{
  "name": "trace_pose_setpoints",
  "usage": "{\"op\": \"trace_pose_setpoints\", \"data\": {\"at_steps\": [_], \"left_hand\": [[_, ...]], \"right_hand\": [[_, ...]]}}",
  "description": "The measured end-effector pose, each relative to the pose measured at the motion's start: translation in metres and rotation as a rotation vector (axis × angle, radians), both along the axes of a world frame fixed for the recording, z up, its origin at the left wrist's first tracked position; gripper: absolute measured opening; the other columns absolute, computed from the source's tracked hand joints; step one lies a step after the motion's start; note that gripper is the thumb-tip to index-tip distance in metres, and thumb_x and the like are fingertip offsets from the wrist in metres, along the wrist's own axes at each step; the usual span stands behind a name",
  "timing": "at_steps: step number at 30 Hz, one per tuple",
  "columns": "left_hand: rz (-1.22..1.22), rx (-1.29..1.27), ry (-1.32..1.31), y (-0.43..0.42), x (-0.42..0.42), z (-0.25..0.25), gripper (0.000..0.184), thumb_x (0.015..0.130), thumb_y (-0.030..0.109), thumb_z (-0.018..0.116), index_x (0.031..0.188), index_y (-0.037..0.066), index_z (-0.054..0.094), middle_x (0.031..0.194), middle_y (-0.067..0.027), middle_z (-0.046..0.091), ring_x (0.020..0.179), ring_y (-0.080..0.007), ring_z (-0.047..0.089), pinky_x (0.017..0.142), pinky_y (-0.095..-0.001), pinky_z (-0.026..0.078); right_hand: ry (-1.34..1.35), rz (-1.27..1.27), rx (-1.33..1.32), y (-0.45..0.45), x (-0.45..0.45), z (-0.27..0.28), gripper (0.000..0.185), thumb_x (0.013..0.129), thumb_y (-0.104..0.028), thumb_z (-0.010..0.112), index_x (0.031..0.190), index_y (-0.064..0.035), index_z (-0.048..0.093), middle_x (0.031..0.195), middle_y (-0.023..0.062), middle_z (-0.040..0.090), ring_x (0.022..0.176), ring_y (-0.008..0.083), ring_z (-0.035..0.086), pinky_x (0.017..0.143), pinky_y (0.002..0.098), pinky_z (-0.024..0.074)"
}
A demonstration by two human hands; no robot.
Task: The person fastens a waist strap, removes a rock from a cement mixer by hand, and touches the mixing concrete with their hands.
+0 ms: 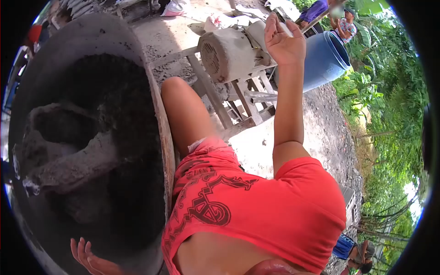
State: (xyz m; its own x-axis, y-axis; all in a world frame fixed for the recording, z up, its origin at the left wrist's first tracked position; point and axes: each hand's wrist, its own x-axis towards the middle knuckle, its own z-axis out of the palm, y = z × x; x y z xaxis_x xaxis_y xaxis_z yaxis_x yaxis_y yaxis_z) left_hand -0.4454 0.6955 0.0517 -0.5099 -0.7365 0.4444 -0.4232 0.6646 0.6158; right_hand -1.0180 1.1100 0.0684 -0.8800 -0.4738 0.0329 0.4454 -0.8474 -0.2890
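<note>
A large round mixer drum (158, 114), with a dark hollow inside, fills the left of the head view. Inside it a blade or paddle (78, 165) is thickly caked with grey cement-like matter. Low at the drum's near side, my left hand (94, 261) has its fingers spread and holds nothing that I can see. My raised right hand (285, 43) is palm up with fingers apart, beside the blue barrel (316, 62) in the view. A pale patch shows between its thumb and fingers; I cannot tell whether it is background. My bare knee (176, 94) is close to the drum's rim.
The view is turned sideways. A dusty motor-like housing (224, 55) sits on a wooden frame (208, 87) past my knee. Several sacks (176, 7) lie farther off. Other people (346, 25) are near the barrel, and another person (357, 252) is at lower right. Green plants (394, 105) line one side.
</note>
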Motion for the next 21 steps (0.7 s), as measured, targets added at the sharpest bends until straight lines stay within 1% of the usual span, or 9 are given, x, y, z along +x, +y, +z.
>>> {"op": "trace_pose_setpoints", "data": {"at_steps": [5,7,8,11,12,13,15,16,21], "left_hand": [[0.159,0.46,0.261,0.001,-0.013,-0.011,0.043,0.097,0.018,0.047,0.137,0.0,0.05,0.135,-0.0145,0.055,0.105,-0.0233,0.062,0.09,-0.0325,0.048],[0.191,0.652,0.263,-0.003,-0.009,-0.013,0.043,0.097,0.014,0.047,0.138,0.002,0.05,0.135,-0.0138,0.054,0.102,-0.0202,0.063,0.087,-0.0325,0.049],[0.198,0.66,0.166,0.0,-0.011,-0.011,0.044,0.097,0.014,0.047,0.139,0.004,0.05,0.135,-0.013,0.055,0.101,-0.0181,0.063,0.087,-0.0313,0.049],[0.102,0.608,-0.313,-0.005,-0.001,-0.019,0.047,0.095,0.015,0.049,0.142,0.01,0.048,0.133,-0.0098,0.055,0.098,-0.0129,0.064,0.088,-0.0274,0.048],[0.091,0.604,-0.452,0.002,-0.007,-0.015,0.048,0.095,0.018,0.05,0.142,0.012,0.047,0.134,-0.0097,0.054,0.103,-0.0191,0.065,0.092,-0.0304,0.048],[0.123,0.632,-0.448,0.005,-0.006,-0.02,0.048,0.095,0.018,0.05,0.142,0.012,0.047,0.134,-0.0097,0.054,0.103,-0.0191,0.065,0.092,-0.0304,0.048],[-0.011,0.586,-0.754,0.008,-0.004,-0.034,0.047,0.095,0.02,0.049,0.141,0.011,0.048,0.136,-0.0122,0.052,0.111,-0.0312,0.062,0.097,-0.0374,0.047],[-0.046,0.604,-0.816,0.01,-0.007,-0.033,0.046,0.095,0.022,0.048,0.14,0.008,0.049,0.135,-0.0139,0.053,0.116,-0.0366,0.057,0.099,-0.0422,0.045],[-0.109,0.661,-0.901,0.008,-0.01,-0.054,0.047,0.095,0.016,0.047,0.14,0.007,0.048,0.126,-0.0151,0.056,0.111,-0.0335,0.059,0.095,-0.0404,0.046]], "right_hand": [[0.235,0.595,0.222,-0.165,0.05,-0.004,0.026,0.1,-0.015,0.044,0.11,0.005,0.057,0.079,0.0033,0.046,0.065,0.0144,0.046,0.057,0.0256,0.041],[0.544,0.8,0.388,-0.212,0.079,-0.001,0.038,0.098,-0.028,0.052,0.122,0.0016,0.054,0.08,0.0028,0.058,0.063,0.0095,0.053,0.053,0.0212,0.0428],[0.653,0.88,0.479,-0.226,0.095,0.006,0.039,0.1,-0.03,0.049,0.121,0.0011,0.058,0.076,-0.0001,0.054,0.061,0.0073,0.049,0.054,0.0211,0.0391],[1.086,0.951,0.827,-0.271,0.138,0.02,0.035,0.1,-0.028,0.049,0.116,-0.0005,0.063,0.075,-0.0006,0.054,0.063,0.007,0.05,0.057,0.0208,0.0405],[1.238,0.946,0.928,-0.283,0.157,0.022,0.034,0.1,-0.031,0.051,0.109,-0.0018,0.067,0.075,0.0007,0.055,0.065,0.0078,0.053,0.059,0.0221,0.0422],[1.246,0.991,0.921,-0.298,0.166,0.02,0.034,0.1,-0.031,0.051,0.109,-0.0018,0.067,0.075,0.0007,0.055,0.065,0.0078,0.053,0.059,0.0221,0.0422],[1.949,1.056,0.857,-0.325,0.181,0.01,0.038,0.099,-0.036,0.054,0.113,-0.0021,0.065,0.077,0.0037,0.058,0.068,0.0117,0.055,0.061,0.0259,0.0451],[2.089,1.156,0.866,-0.337,0.188,0.012,0.041,0.097,-0.039,0.057,0.115,-0.0019,0.065,0.083,0.0083,0.064,0.074,0.0186,0.061,0.068,0.0325,0.0494],[2.418,1.569,0.798,-0.421,0.219,-0.064,0.038,0.095,-0.031,0.061,0.121,-0.0031,0.063,0.097,0.0141,0.069,0.087,0.0257,0.066,0.076,0.0366,0.0521]]}}
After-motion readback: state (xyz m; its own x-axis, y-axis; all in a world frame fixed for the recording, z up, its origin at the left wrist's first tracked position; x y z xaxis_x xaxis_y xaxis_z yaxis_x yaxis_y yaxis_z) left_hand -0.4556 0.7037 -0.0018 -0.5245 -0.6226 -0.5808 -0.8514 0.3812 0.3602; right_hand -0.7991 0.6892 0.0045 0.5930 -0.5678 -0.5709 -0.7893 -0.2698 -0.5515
